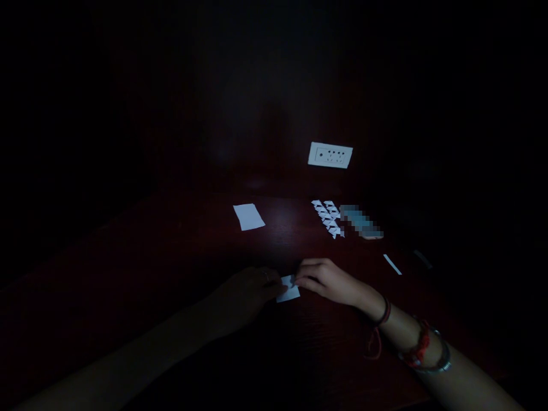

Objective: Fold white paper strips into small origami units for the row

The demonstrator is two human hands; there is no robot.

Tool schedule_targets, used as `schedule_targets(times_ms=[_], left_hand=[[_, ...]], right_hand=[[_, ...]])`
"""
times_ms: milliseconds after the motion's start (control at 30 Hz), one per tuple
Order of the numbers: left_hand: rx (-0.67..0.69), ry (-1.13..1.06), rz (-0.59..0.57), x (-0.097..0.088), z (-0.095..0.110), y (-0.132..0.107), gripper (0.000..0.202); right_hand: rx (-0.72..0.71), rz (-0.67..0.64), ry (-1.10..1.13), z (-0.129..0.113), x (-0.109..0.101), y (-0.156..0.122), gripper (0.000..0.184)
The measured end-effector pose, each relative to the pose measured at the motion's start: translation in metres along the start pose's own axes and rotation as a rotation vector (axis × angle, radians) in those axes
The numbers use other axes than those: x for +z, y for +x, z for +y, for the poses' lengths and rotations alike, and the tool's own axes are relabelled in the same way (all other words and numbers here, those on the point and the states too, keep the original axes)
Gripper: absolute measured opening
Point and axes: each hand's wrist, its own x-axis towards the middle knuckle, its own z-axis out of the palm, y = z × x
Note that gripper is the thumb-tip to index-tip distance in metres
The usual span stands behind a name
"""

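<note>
A small white piece of paper [290, 294] lies on the dark red table between my two hands. At its left edge, my left hand [256, 290] is in shadow, with its thumb reaching over the paper and its fingers curled along the far side. My right hand [326, 279], better lit, has its thumb and fingertips closed at the paper's upper right corner. Bracelets circle my right wrist and forearm. My fingertips partly cover the paper, and its exact fold cannot be made out.
Beyond my hands lies a stack of white paper sheets [249, 217]. Farther right are several small folded paper pieces [326, 217] in rows, beside a phone-like blurred object [362, 221]. A narrow paper strip [393, 264] lies nearer. A white socket panel [330, 155] is on the wall.
</note>
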Motion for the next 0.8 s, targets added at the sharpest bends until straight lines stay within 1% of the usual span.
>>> schedule_targets(times_ms=[133,367,567,800], left_hand=[[0.009,-0.015,-0.014,0.002,-0.001,-0.003,0.046],[-0.05,0.008,-0.029,-0.002,0.007,-0.004,0.05],[-0.029,0.048,-0.043,0.001,0.006,0.0,0.045],[-0.018,0.082,-0.083,-0.004,0.009,0.005,0.039]], right_hand=[[0.055,0.076,-0.069,0.003,0.006,0.003,0.021],[0.109,0.097,-0.102,0.005,0.01,0.004,0.018],[0.143,0.114,-0.124,0.006,0.013,0.004,0.016],[0.179,0.152,-0.12,0.007,0.015,0.004,0.012]])
